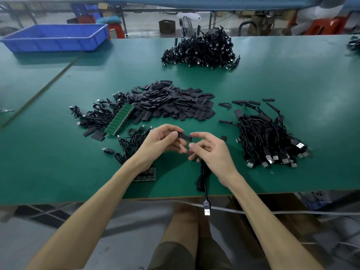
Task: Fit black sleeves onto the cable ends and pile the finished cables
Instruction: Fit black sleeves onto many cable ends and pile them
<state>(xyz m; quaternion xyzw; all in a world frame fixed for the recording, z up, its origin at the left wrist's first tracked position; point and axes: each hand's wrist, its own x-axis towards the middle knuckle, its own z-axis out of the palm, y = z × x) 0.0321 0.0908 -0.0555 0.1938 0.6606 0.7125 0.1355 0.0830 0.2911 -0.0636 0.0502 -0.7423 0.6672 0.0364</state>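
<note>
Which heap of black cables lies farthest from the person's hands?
The tangled heap of black cables farthest back, beyond the pile of loose flat black sleeves; the others lie nearer.

One blue tray (56,38), one sleeve heap (171,104), perhaps four cable piles (200,49), two circuit boards (120,119)

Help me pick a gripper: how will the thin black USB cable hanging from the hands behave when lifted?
Probably floppy: the thin black USB cable hangs limp from the right hand, plug dangling past the green table edge. Likely light, since fingertips carry it. Apt to tangle, like the heaped cables.
</note>
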